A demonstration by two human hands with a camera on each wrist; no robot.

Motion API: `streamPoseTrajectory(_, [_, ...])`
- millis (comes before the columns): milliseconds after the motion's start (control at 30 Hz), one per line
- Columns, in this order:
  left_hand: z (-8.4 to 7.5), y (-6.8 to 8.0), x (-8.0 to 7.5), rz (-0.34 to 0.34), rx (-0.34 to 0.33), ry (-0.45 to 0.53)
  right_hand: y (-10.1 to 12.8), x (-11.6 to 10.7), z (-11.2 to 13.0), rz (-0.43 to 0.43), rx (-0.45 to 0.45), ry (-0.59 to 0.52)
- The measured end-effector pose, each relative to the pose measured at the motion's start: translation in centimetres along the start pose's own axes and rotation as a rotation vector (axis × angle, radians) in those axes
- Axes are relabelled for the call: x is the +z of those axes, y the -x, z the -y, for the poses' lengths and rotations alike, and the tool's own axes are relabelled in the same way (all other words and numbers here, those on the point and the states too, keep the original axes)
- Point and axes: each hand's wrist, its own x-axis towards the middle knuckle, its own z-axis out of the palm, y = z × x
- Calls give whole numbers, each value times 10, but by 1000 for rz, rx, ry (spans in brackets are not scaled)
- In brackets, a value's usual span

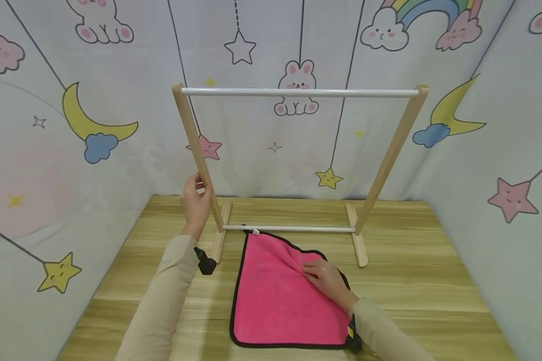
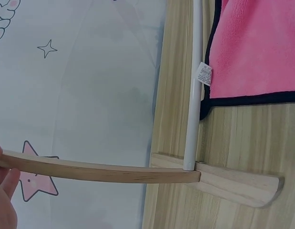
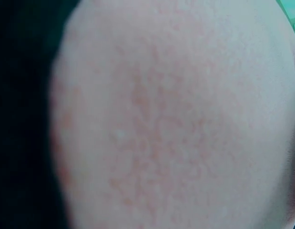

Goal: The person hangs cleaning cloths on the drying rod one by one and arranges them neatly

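A wooden rack with white rails stands at the back of the table; its left post (image 1: 194, 133) is gripped partway up by my left hand (image 1: 196, 203). In the left wrist view, fingers (image 2: 11, 180) wrap the post's upper part. On the table in front lies a pink towel (image 1: 271, 296) with black edging, its far left corner at the lower rail (image 1: 293, 229). A small white tag (image 2: 204, 73) sits near that corner. My right hand (image 1: 327, 281) pinches the towel right of its middle, raising creases. Skin fills the right wrist view, hiding that grip.
The rack's upper rail (image 1: 298, 93) spans between both posts. Its right post (image 1: 390, 160) rises from a wooden foot (image 1: 357, 235). Behind and at both sides hang cartoon-printed cloth walls (image 1: 262, 170). The wood-grain table (image 1: 415, 281) extends right of the towel.
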Motion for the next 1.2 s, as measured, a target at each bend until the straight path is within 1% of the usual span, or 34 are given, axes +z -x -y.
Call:
streamPoseTrajectory(100, [-2,0,1,-3,2,5,-1,-1,-1,-6,6,-13])
streamPoseTrajectory(300, [-2,-1,0,2,3,5,-4,-5,-2,12,33,-68])
streamPoseTrajectory(400, [-2,-1,0,7,2,1,-8,-10,-1,12,35,-92])
streamPoseTrajectory(567, [-2,-1,0,14,-8,-2,-18,-22,4,26,24,-92])
streamPoseTrajectory(667, [-3,-1,0,15,-13,0,-26,-31,7,25,-13,-84])
streamPoseTrajectory(967, [-2,0,-1,28,-12,-5,-57,-58,15,-38,-182,-65])
streamPoseTrajectory(1200, [-3,0,-2,22,-5,-10,-79,-83,25,-60,-259,-45])
